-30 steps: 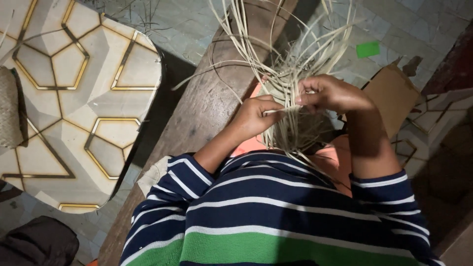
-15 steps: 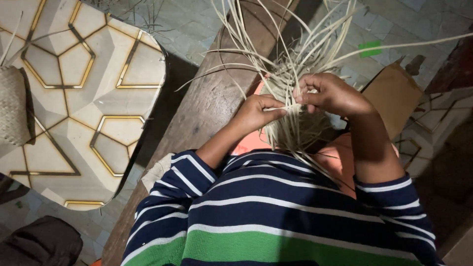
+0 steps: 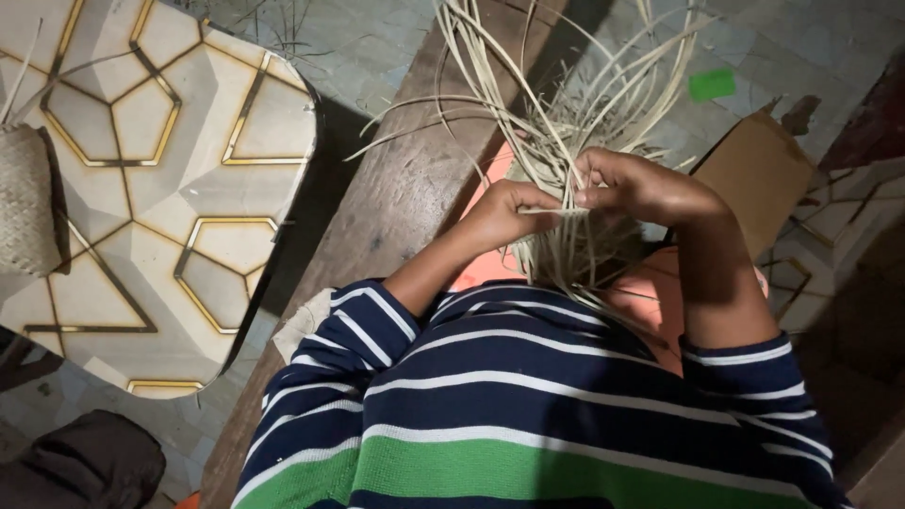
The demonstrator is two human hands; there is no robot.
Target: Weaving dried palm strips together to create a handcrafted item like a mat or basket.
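Observation:
A half-woven basket of pale straw strips (image 3: 577, 247) rests in my lap, with long loose strips (image 3: 566, 85) fanning up and away from it. My left hand (image 3: 501, 213) pinches a thin strip on the left side of the weave. Beside it, my right hand (image 3: 639, 187) grips strips at the top of the woven part, fingertips almost touching the left hand's. Both forearms come out of a navy, white and green striped sleeve. Orange cloth (image 3: 650, 302) shows under the weave.
A wooden plank (image 3: 396, 207) runs diagonally under my arms. To the left is a white table with gold hexagon lines (image 3: 160, 198), with a woven straw piece (image 3: 26, 200) at its left edge. A cardboard box (image 3: 754, 179) and a green scrap (image 3: 711, 84) lie to the right. A dark bag (image 3: 85, 464) sits bottom left.
The view has shifted slightly. My hands stay on the weave, working the strips, and the loose strip ends have swung a little.

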